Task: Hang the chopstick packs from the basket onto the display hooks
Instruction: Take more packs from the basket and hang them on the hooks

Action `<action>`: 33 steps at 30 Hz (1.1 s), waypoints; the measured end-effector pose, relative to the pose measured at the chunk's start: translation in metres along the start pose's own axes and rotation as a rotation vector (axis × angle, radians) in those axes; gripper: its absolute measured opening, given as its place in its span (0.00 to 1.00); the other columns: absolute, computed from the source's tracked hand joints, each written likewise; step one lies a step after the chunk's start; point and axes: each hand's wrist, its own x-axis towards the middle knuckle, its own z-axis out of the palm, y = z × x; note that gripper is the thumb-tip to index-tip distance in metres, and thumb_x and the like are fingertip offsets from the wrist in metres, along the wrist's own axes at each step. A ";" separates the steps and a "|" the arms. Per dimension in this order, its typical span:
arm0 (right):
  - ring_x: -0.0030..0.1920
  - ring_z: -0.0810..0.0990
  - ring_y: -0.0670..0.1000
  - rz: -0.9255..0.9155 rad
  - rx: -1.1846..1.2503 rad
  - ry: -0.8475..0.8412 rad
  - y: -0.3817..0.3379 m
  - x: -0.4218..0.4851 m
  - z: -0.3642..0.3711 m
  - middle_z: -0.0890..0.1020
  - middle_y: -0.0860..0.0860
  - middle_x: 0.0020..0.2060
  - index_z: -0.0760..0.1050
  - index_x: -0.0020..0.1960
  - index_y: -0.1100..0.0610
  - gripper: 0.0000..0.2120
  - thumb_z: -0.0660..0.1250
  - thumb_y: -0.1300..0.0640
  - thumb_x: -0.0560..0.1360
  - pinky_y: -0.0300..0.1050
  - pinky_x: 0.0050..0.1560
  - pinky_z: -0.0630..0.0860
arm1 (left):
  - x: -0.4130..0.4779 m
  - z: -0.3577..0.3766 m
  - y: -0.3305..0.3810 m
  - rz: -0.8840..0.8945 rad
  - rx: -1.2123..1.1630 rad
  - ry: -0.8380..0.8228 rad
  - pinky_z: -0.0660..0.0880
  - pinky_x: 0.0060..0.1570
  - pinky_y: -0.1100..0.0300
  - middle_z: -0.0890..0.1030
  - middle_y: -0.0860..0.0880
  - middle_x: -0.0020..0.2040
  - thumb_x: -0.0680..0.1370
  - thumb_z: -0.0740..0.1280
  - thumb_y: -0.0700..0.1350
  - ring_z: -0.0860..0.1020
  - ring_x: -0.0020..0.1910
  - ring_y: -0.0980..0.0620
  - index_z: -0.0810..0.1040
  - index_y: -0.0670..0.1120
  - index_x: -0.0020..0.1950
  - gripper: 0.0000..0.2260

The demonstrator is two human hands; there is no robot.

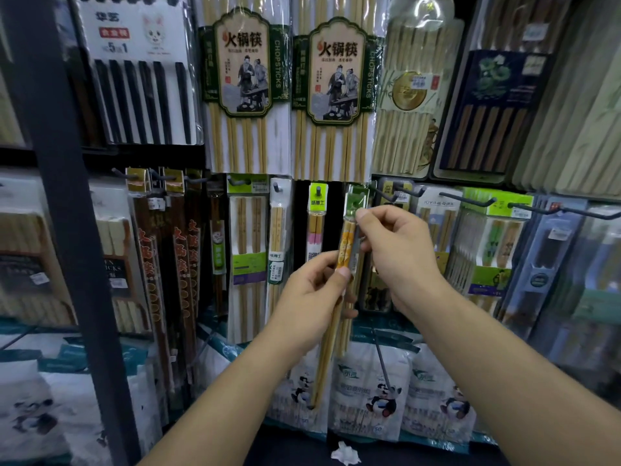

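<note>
A slim clear pack of bamboo chopsticks (347, 253) with a green header card and an orange band stands upright in front of the display wall. My left hand (312, 297) grips it at mid-length, thumb on the front. My right hand (396, 253) pinches the pack near its top, thumb just below the green header (357, 201). The header sits level with a dark display hook (383, 195), a little to the hook's left; whether it is on the hook is unclear. The basket is out of view.
Hooks (470, 198) to the right carry more packs. Narrow packs (317, 223) hang just left of my hands. Large hot-pot chopstick packs (332, 89) fill the row above. A dark upright post (67, 213) stands at left. Bagged disposable chopsticks (369, 391) lie below.
</note>
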 end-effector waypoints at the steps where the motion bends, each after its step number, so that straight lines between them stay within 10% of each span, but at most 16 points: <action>1: 0.31 0.74 0.42 0.013 0.006 0.030 -0.001 0.005 0.000 0.77 0.45 0.28 0.80 0.39 0.54 0.12 0.67 0.55 0.81 0.35 0.36 0.73 | 0.004 0.002 0.001 0.013 0.055 0.012 0.84 0.45 0.46 0.79 0.51 0.43 0.85 0.65 0.43 0.80 0.44 0.49 0.84 0.61 0.50 0.14; 4: 0.29 0.73 0.40 0.032 0.006 0.082 -0.002 0.017 0.001 0.75 0.42 0.24 0.81 0.40 0.56 0.13 0.67 0.54 0.81 0.31 0.35 0.72 | 0.012 0.006 -0.001 0.049 0.220 0.055 0.78 0.55 0.40 0.82 0.43 0.45 0.84 0.65 0.48 0.78 0.45 0.51 0.82 0.60 0.50 0.09; 10: 0.31 0.74 0.37 0.037 0.009 0.113 0.004 0.023 0.003 0.76 0.42 0.27 0.80 0.41 0.62 0.13 0.67 0.55 0.81 0.40 0.47 0.72 | 0.020 0.006 -0.010 0.083 0.313 0.037 0.74 0.44 0.51 0.79 0.38 0.46 0.84 0.64 0.52 0.75 0.40 0.52 0.81 0.58 0.52 0.06; 16: 0.33 0.76 0.34 0.004 -0.017 0.110 0.008 0.026 0.006 0.81 0.62 0.43 0.78 0.41 0.67 0.15 0.67 0.56 0.81 0.35 0.48 0.70 | 0.020 0.005 -0.014 0.085 0.349 0.037 0.77 0.46 0.45 0.80 0.41 0.45 0.85 0.64 0.51 0.76 0.40 0.53 0.81 0.58 0.52 0.07; 21: 0.31 0.74 0.38 0.013 -0.060 0.137 0.016 0.030 0.007 0.75 0.51 0.28 0.78 0.36 0.62 0.17 0.67 0.55 0.80 0.32 0.44 0.69 | 0.022 0.007 -0.018 0.041 0.460 0.064 0.72 0.34 0.66 0.79 0.51 0.38 0.85 0.63 0.51 0.75 0.33 0.62 0.78 0.54 0.60 0.07; 27: 0.33 0.76 0.42 -0.046 -0.090 0.122 0.024 0.030 0.001 0.76 0.44 0.27 0.81 0.38 0.56 0.14 0.69 0.51 0.79 0.37 0.43 0.74 | 0.019 0.005 -0.009 0.163 1.143 0.019 0.75 0.38 0.51 0.78 0.48 0.45 0.85 0.59 0.48 0.79 0.42 0.45 0.70 0.48 0.56 0.05; 33: 0.39 0.81 0.48 -0.061 -0.077 0.085 0.026 0.028 -0.003 0.81 0.46 0.34 0.82 0.40 0.50 0.10 0.70 0.50 0.79 0.43 0.44 0.78 | 0.014 0.012 0.011 0.288 1.219 0.125 0.77 0.39 0.48 0.77 0.47 0.49 0.86 0.57 0.47 0.80 0.44 0.43 0.69 0.48 0.57 0.04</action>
